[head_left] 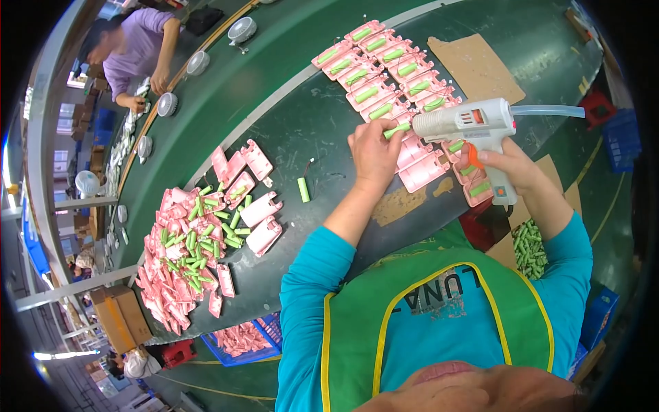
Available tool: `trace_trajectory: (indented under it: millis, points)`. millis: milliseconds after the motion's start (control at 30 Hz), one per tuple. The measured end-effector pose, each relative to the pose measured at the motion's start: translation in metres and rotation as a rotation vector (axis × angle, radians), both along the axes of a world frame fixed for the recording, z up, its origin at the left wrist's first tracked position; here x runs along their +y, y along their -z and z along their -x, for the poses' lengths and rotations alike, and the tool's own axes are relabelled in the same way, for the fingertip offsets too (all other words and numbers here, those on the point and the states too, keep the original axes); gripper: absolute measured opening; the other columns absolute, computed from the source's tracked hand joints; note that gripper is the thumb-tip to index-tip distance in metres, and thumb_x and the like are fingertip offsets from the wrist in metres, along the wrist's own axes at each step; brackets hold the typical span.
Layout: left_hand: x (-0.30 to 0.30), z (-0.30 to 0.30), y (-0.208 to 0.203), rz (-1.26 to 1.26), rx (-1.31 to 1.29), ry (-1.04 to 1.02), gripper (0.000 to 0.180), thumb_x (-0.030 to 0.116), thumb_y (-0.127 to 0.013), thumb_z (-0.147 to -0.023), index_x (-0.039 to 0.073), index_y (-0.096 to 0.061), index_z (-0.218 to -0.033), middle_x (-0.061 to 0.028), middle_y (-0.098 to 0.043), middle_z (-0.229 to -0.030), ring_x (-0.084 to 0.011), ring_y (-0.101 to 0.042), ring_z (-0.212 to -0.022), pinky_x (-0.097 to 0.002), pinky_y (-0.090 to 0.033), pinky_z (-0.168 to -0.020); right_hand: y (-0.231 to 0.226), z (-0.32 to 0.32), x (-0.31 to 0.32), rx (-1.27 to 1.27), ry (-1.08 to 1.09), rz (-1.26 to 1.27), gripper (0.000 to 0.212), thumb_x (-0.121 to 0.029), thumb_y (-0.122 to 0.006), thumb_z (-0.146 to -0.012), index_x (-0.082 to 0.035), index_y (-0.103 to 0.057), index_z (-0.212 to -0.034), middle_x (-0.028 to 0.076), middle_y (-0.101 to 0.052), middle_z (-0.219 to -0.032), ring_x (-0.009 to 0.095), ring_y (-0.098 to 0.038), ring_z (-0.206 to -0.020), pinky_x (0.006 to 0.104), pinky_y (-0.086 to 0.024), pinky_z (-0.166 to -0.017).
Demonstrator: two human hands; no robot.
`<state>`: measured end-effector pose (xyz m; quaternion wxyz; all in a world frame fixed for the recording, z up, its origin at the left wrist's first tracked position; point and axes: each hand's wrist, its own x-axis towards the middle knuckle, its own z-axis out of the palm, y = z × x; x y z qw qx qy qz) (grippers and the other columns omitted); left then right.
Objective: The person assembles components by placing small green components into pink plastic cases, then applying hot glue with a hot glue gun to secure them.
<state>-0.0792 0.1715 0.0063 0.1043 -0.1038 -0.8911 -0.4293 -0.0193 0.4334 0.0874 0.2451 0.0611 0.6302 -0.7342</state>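
Note:
My left hand (373, 156) pinches a small green cylindrical battery (397, 130) over the rows of pink plastic shells (423, 173). In my right hand (511, 163) is a white hot glue gun (493, 117), with fingers wrapped round its grip near the orange trigger (475, 156). The gun's nozzle end points left and lies close to the battery; its exact tip is hard to make out. A clear glue stick (549, 111) comes out of the gun's back. Most shells in the rows hold a green battery with thin wires; several near my left hand hold none.
A heap of pink shells (161, 288) mixed with green batteries covers the table's left side. One wired battery (303, 189) lies alone mid-table. Cardboard (473, 69) lies at the back right. A blue crate (237, 358) and a box of batteries (528, 248) stand below. Another person (141, 51) works across a conveyor.

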Motion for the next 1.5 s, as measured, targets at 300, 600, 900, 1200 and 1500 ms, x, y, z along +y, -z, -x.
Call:
trace_trajectory:
  millis: [300,600,900,1200,1500]
  points:
    - [-0.003,0.0,0.007,-0.649,-0.222,-0.034,0.01,0.013,-0.066,-0.088,0.008,-0.062,-0.096,-0.004,-0.068,-0.086,-0.0131,-0.057,-0.069,-0.0276,-0.044,-0.068,-0.008,0.0,-0.009,-0.01,-0.025,0.045,0.063,-0.021,-0.067,-0.088,-0.001,-0.036,-0.139,0.012,-0.058,-0.119,0.019,-0.06,-0.107,0.0357,-0.052,-0.089]
    - [-0.032,-0.007,-0.016,-1.392,-0.793,0.067,0.018,0.015,-0.053,-0.1,0.008,-0.058,-0.116,-0.0068,-0.067,-0.101,-0.0084,-0.056,-0.078,-0.023,-0.047,-0.067,0.001,0.002,-0.004,-0.031,0.002,0.042,0.066,-0.019,-0.067,-0.087,0.0,-0.035,-0.14,0.013,-0.057,-0.124,0.021,-0.059,-0.11,0.0361,-0.051,-0.091]
    - [-0.034,-0.002,-0.019,-1.185,-0.641,0.001,0.028,0.003,-0.062,-0.091,0.004,-0.059,-0.119,-0.0083,-0.065,-0.108,-0.0097,-0.058,-0.082,-0.0242,-0.05,-0.071,0.003,0.003,-0.005,-0.043,0.012,0.044,0.065,-0.018,-0.068,-0.086,-0.001,-0.036,-0.14,0.013,-0.058,-0.122,0.021,-0.06,-0.109,0.0361,-0.052,-0.089]
    - [-0.005,-0.005,0.004,-0.127,0.052,-0.074,0.022,0.017,-0.079,-0.073,0.016,-0.073,-0.094,-0.0058,-0.055,-0.106,-0.0261,-0.05,-0.101,-0.0377,-0.04,-0.088,0.003,-0.002,-0.002,-0.024,0.008,0.006,0.063,-0.02,-0.068,-0.086,-0.002,-0.038,-0.139,0.011,-0.061,-0.115,0.02,-0.061,-0.106,0.0346,-0.053,-0.085]
    - [0.004,-0.001,0.01,0.127,0.085,-0.131,0.017,0.017,-0.078,-0.073,0.014,-0.067,-0.085,-0.0061,-0.054,-0.109,-0.0292,-0.048,-0.107,-0.0429,-0.036,-0.089,-0.001,-0.008,-0.001,-0.025,-0.023,0.037,0.058,-0.017,-0.064,-0.089,0.001,-0.038,-0.137,0.012,-0.062,-0.109,0.02,-0.063,-0.093,0.0327,-0.054,-0.077]
